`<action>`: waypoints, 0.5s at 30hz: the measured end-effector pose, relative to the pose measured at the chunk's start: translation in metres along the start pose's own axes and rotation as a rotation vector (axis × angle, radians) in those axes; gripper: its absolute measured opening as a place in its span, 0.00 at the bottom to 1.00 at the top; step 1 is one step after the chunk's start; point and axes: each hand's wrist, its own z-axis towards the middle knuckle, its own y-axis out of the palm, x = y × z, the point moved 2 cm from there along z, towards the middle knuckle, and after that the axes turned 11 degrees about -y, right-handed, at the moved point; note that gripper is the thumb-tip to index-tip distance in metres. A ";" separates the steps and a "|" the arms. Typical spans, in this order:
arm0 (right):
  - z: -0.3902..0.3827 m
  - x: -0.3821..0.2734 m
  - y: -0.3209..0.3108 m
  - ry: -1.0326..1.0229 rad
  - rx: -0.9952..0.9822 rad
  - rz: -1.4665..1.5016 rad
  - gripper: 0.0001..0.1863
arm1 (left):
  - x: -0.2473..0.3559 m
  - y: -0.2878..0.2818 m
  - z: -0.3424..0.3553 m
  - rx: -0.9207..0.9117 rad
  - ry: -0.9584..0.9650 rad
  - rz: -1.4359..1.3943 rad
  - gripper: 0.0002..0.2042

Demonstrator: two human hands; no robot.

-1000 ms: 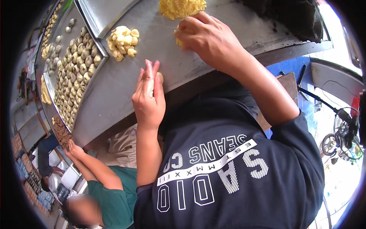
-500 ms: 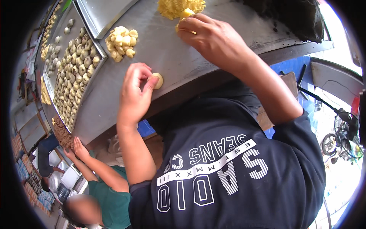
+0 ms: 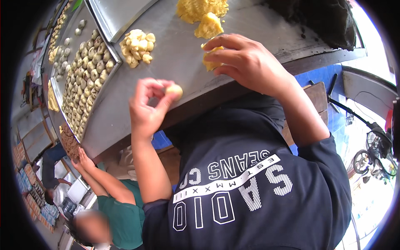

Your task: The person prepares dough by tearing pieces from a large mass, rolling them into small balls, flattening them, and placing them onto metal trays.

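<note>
Pinches a pale dough round between thumb and fingers of the left hand, on the near right side of the pale dough pile. Curls the fingers of the right hand around a soft yellow piece, farther right of the pile and well apart from the left hand; cannot tell whether lifted off the metal table or touching it. Could dent the round by pressing too hard, or drop it by pinching too loosely, perhaps over the table's front edge, on the body side of the pile. Could crumble the yellow piece by squeezing, judging from its rough, loose look. Has a torn yellow lump to the right of the pile and slightly beyond, just beside a bigger yellow mound. Has a dark mass far right of the pile, with dark crumbs near it; could pick up specks by brushing a hand there. Has a metal tray of dough balls just left of the pile; could knock either by swinging the left arm wide. Farther left and nearer, has a co-worker's hands at a brown mass.
</note>
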 end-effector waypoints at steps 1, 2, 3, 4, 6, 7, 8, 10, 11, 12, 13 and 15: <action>0.001 -0.001 0.003 0.000 0.003 0.001 0.12 | 0.021 0.007 0.013 0.199 0.040 -0.383 0.12; 0.003 0.000 0.007 0.027 -0.059 -0.123 0.12 | 0.030 0.008 0.025 0.404 0.085 -0.762 0.15; 0.004 0.001 0.010 0.063 -0.124 -0.253 0.12 | 0.015 -0.001 0.036 0.403 0.089 -0.760 0.15; 0.005 0.002 0.010 0.055 -0.121 -0.257 0.12 | -0.012 -0.019 0.047 0.441 0.055 -0.645 0.16; 0.001 0.006 0.011 -0.041 -0.028 -0.331 0.13 | -0.021 -0.025 0.057 0.479 0.015 -0.537 0.16; -0.002 0.009 0.009 -0.043 -0.031 -0.333 0.13 | -0.006 -0.021 0.060 0.592 -0.048 0.045 0.16; -0.006 0.011 0.005 -0.025 0.000 -0.367 0.13 | 0.003 -0.017 0.063 0.672 -0.111 0.635 0.16; -0.011 0.011 0.002 0.001 0.038 -0.394 0.13 | -0.001 -0.016 0.061 0.698 0.029 0.683 0.17; -0.011 0.009 0.001 0.012 -0.002 -0.322 0.09 | -0.005 -0.017 0.053 0.648 -0.008 0.427 0.16; -0.012 0.008 0.000 0.029 -0.039 -0.253 0.07 | -0.006 -0.017 0.045 0.586 -0.041 0.172 0.16; -0.013 0.008 0.000 0.032 -0.031 -0.193 0.09 | -0.018 -0.016 0.034 0.474 0.004 -0.025 0.13; -0.013 -0.005 -0.002 0.133 0.053 -0.200 0.11 | -0.018 -0.013 0.009 0.356 0.243 0.251 0.12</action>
